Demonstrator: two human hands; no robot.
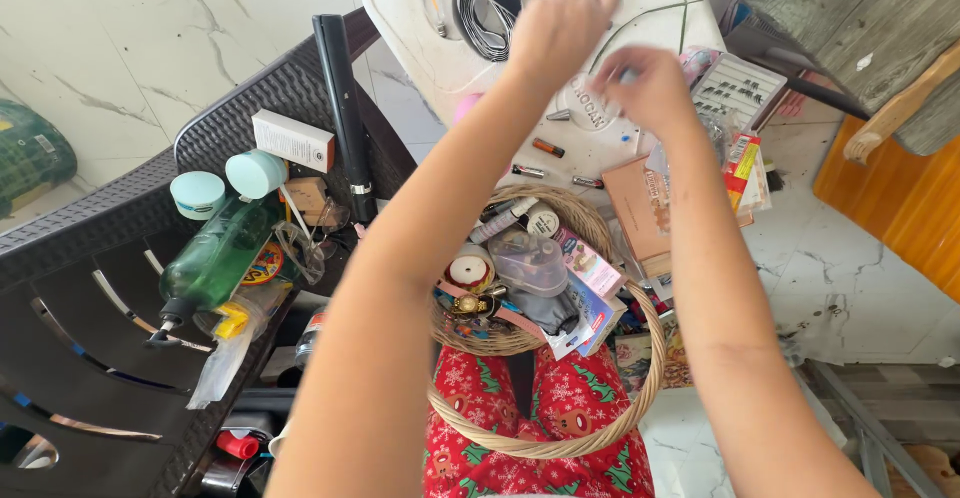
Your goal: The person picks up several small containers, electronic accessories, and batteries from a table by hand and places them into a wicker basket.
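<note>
Both my arms reach forward over a round wicker basket (612, 428) on my lap. My left hand (556, 30) is closed in a loose fist above a white plastic stool top (410, 18), close to a coil of black and white cord (486, 10). My right hand (650, 86) hovers beside it with fingers pinched together; something small may be between the fingertips, but blur hides it. Small batteries (548, 148) lie on the stool just below both hands. The basket holds tape rolls, a clear plastic box (528, 260), tubes and packets.
A dark woven plastic chair (110, 288) at left carries a green spray bottle (212, 258), pale round lids, a small white box (292, 140) and a black tube (342, 108). Cardboard and packets lie right of the basket. Marble floor, an orange wooden panel (900, 198) at right.
</note>
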